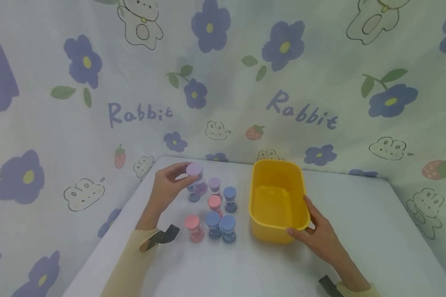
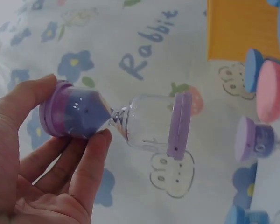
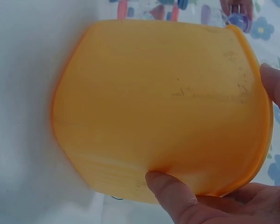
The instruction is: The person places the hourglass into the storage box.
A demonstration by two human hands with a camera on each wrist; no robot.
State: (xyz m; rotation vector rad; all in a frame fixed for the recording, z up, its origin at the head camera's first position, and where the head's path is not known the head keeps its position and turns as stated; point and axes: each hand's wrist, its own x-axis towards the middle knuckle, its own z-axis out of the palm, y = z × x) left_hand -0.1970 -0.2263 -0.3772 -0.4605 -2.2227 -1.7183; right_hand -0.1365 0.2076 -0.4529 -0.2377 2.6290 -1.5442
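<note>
My left hand [image 1: 167, 183] pinches a purple-capped hourglass [image 1: 195, 169] by one end cap, at the far left of the group. In the left wrist view the held hourglass [image 2: 116, 119] has bluish-purple sand in the bulb nearest the thumb; the other bulb looks clear. My right hand [image 1: 323, 237] grips the near right corner of a yellow bin [image 1: 276, 236], thumb over the rim. From the right wrist view, a fingertip [image 3: 170, 191] presses the bin's outer wall [image 3: 154, 107]. Nothing is visible inside the bin.
Left of the bin stand several hourglasses: a purple one [image 1: 214, 183], pink ones [image 1: 214, 201] [image 1: 193, 223], and blue ones [image 1: 230, 194] [image 1: 213, 220] [image 1: 228, 225]. Another blue one [image 1: 194, 196] is partly hidden behind the held hourglass. A printed curtain [image 1: 223, 82] hangs behind the white table [image 1: 357, 214].
</note>
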